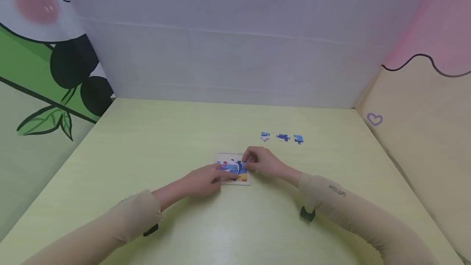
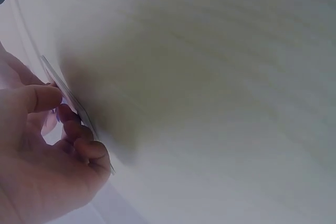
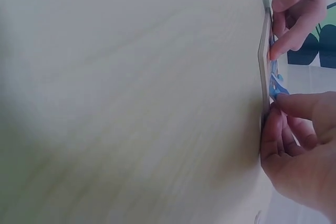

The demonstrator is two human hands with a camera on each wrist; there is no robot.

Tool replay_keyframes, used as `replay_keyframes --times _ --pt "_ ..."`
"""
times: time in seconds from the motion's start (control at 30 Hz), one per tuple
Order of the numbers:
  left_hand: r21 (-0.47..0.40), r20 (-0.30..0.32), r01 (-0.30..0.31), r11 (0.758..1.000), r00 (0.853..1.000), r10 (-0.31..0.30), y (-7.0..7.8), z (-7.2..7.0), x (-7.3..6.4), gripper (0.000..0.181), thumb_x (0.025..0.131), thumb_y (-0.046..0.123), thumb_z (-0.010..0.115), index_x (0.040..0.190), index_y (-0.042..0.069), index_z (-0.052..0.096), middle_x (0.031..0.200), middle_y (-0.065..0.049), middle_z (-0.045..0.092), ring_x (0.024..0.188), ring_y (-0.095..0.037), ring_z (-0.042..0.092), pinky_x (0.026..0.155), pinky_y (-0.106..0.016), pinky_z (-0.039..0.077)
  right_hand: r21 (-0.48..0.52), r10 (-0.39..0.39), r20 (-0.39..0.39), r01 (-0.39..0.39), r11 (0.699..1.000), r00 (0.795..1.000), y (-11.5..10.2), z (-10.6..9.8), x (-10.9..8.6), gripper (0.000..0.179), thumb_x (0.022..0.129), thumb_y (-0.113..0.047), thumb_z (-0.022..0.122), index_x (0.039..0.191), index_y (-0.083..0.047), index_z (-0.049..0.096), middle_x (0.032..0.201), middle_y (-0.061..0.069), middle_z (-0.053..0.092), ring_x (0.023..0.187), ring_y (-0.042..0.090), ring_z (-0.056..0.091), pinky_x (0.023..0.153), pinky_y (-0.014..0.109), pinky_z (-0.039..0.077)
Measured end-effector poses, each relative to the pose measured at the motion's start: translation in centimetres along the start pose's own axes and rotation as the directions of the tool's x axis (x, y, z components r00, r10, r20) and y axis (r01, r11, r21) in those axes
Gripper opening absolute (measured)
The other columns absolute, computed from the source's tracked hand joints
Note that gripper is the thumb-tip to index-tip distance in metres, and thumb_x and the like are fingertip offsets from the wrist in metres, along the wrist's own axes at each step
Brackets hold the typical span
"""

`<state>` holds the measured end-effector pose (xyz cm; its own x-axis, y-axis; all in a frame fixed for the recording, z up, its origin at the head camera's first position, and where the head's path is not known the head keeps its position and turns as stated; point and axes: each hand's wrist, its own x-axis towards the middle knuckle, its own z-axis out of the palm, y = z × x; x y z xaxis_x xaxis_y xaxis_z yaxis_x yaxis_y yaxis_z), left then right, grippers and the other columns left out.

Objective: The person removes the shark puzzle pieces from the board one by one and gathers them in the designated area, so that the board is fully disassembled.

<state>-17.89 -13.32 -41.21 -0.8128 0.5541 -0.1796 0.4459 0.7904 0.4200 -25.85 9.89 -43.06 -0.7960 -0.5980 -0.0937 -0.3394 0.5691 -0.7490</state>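
Note:
A small jigsaw puzzle board (image 1: 229,182) lies on the table, its lower part filled with a colourful blue, white and yellow picture. Bare board shows along the top. From the left, my left hand (image 1: 203,179) rests on it, a straight finger pressing the picture. The other left fingers bend near the board's left edge in the left wrist view. At the right edge, my right hand (image 1: 264,161) pinches a blue puzzle piece (image 3: 276,88) between thumb and fingers, low against the board. The fingers cover most of that piece.
Beyond the right hand lie three loose puzzle pieces in a row: a white and blue one (image 1: 265,136), a dark blue one (image 1: 283,137) and a light blue one (image 1: 298,139). A pale wall (image 1: 235,64) closes off the table's (image 1: 147,134) far edge.

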Motion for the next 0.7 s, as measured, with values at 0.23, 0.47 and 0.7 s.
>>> replay_keyframes --times 0.23,0.47,0.7 --pt "0.023 -0.006 0.019 1.000 1.000 -0.019 0.27 -0.04 -0.10 0.050 0.094 0.006 0.051 0.134 0.034 0.060 0.133 -0.016 0.059 0.100 -0.021 0.056 0.071 -0.033 0.044 0.083 0.054 0.028 -0.056 0.995 0.998 -0.14 -0.24 0.25 0.013 0.090 -0.008 0.068 0.103 -0.010 0.067 0.096 0.004 0.068 0.084 0.013 0.060 0.074 0.025 0.051" --pt "0.045 0.002 0.046 0.998 0.999 -0.046 0.58 -0.17 -0.06 0.049 0.095 0.007 0.051 0.134 0.034 0.060 0.131 -0.015 0.060 0.091 -0.019 0.054 0.062 -0.030 0.040 0.169 0.149 0.020 -0.150 0.974 0.989 -0.17 -0.12 0.71 0.012 0.087 -0.008 0.070 0.099 -0.006 0.070 0.091 0.005 0.070 0.074 0.012 0.061 0.066 0.025 0.052" --pt "0.044 0.021 0.066 0.997 0.998 -0.067 1.05 -0.37 -0.12 0.048 0.095 0.006 0.050 0.134 0.033 0.060 0.137 -0.014 0.058 0.098 -0.020 0.056 0.065 -0.032 0.041 0.205 0.198 -0.014 -0.191 0.960 0.980 -0.19 0.15 0.66 0.011 0.086 -0.007 0.071 0.097 -0.007 0.072 0.087 0.004 0.070 0.073 0.012 0.060 0.064 0.023 0.050"
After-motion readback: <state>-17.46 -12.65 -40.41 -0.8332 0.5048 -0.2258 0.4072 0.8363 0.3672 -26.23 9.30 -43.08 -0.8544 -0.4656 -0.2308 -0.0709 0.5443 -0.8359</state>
